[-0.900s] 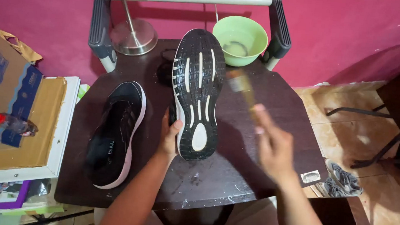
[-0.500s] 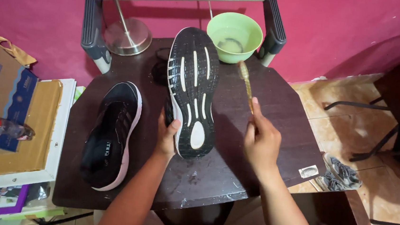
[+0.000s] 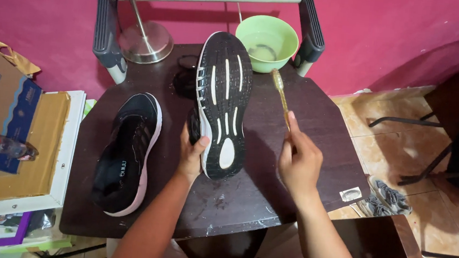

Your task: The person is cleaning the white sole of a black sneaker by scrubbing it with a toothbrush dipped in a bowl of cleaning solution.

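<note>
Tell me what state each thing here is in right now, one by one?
Left hand: grip on the upturned shoe.
Upturned shoe: sole facing up, tilted on its side edge.
Right hand: grip on the toothbrush.
Toothbrush: raised, bristle end pointing toward the bowl, clear of the sole.
Second shoe: lying upright on the table, untouched.
Green bowl: upright, a little liquid inside.
Table: wet smears near the front edge.

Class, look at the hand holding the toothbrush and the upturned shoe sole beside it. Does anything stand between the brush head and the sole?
Nothing visible does. The right hand holds the toothbrush upright just to the right of the sole, which the left hand props up. Only a narrow strip of bare dark table shows between them; the green bowl sits behind.
</note>
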